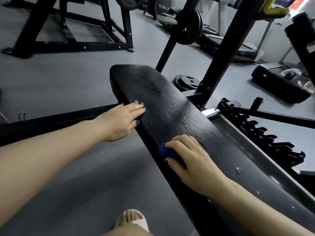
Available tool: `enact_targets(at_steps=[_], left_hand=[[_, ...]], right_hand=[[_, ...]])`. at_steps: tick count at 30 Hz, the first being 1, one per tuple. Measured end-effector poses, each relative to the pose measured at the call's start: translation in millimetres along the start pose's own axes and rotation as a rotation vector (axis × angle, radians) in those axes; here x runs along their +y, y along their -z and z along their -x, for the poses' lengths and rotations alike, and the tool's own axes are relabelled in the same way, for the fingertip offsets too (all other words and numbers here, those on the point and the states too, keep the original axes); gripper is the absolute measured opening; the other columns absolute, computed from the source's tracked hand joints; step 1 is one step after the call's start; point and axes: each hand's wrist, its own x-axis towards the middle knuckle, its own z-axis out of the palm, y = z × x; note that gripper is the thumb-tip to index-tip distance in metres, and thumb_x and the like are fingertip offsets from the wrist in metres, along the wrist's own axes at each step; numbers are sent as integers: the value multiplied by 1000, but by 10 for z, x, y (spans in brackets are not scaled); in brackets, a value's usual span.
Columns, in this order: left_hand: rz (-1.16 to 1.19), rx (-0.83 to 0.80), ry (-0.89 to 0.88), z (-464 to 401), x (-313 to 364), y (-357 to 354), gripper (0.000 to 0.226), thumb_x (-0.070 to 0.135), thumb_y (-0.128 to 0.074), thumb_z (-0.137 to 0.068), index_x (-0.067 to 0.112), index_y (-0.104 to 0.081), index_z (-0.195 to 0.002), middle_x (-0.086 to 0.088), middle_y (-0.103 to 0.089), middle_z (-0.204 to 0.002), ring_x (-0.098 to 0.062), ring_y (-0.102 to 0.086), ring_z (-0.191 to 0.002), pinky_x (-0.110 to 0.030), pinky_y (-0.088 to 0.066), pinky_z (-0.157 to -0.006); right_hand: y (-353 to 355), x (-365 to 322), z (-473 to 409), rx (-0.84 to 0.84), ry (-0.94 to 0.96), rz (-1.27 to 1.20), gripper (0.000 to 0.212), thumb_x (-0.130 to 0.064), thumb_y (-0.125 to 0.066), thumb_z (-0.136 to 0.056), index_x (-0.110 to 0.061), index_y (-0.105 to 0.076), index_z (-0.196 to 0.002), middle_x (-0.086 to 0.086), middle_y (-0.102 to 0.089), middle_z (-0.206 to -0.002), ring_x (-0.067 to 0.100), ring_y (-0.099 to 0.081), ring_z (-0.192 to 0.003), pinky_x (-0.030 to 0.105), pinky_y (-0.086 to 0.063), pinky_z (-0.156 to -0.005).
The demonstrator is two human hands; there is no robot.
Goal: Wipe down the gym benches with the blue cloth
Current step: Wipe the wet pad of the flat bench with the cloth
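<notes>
The blue cloth (166, 151) is bunched into a small ball on the bench (163, 99), close to the bench's left edge and about halfway along it. The right hand (189, 155) sits on top of the cloth with its fingers curled over it, pressing it down onto the black pad. Only a little blue shows past the fingers. Holding it this way lets the hand push hard and slide the cloth along, so I think the wiping is going on now.

The left hand (122, 119) is farther up the same edge, toward the rounded far end. Its fingers are straight and close together, lying flat on the pad, and the thumb rests at the side of the pad. It holds nothing. It is probably there to keep the body steady while the person leans over.

The pad looks worn, with cracks and pale specks down its middle and toward the near right corner. Those rough spots may catch the cloth. The far end looks not yet reached, so I guess there is more to wipe.

Beside the bench's right edge is a black metal bar with teeth (262, 133). A foot in a pale sandal (132, 218) stands on the grey floor (59, 79) by the near left side.
</notes>
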Motion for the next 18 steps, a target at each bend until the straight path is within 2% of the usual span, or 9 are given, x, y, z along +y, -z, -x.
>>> enact_targets(at_steps=[4,7,9,11,14,16,18], left_hand=[[98,147,-100,8,-145,-160,52,31,-33,-103,23,-21,-153,12,-14,-160,0,-2,-146,-37,-10,-122],[127,181,-134,0,-213,-203,60,47,-18,-97,24,-23,-153,13,-16,-159,3,-1,-144,-38,-12,-122],[149,219,-160,-3,-235,-250,64,48,-15,-94,23,-24,-152,12,-17,-159,0,-3,-146,-40,-14,-121],[176,260,-180,1,-248,-287,61,45,-18,-96,22,-27,-152,10,-20,-158,-2,-7,-147,-44,-18,-120],[201,296,-177,6,-238,-316,60,45,-20,-97,20,-31,-151,8,-24,-158,-4,-11,-147,-45,-20,-119],[221,305,-157,14,-204,-323,61,45,-21,-95,19,-32,-150,8,-26,-158,-4,-11,-147,-45,-19,-120],[242,292,-131,23,-152,-327,61,43,-25,-95,19,-31,-150,7,-24,-158,-4,-9,-147,-44,-17,-120]], right_hand=[[-202,206,-705,0,-70,30,38,-44,-43,-89,-20,-59,-113,0,-54,-114,25,-50,-104,45,-44,-89],[-427,447,-1414,68,-242,5,30,-34,-53,-92,-14,-61,-113,9,-52,-116,31,-46,-111,51,-41,-96],[-524,459,-1614,103,-340,2,27,-29,-55,-95,-11,-60,-114,12,-50,-118,33,-44,-115,51,-39,-99],[-551,321,-1508,121,-330,21,27,-27,-53,-95,-9,-59,-115,13,-50,-117,34,-44,-112,51,-39,-97],[-437,220,-1047,73,-178,1,34,-36,-47,-91,-14,-60,-112,7,-52,-112,31,-49,-103,49,-43,-91],[-322,334,-896,60,-207,-6,38,-43,-44,-87,-20,-60,-112,1,-54,-111,27,-51,-104,50,-43,-92],[-266,350,-815,73,-261,-38,35,-39,-48,-86,-19,-62,-111,2,-53,-110,28,-52,-104,49,-43,-93]])
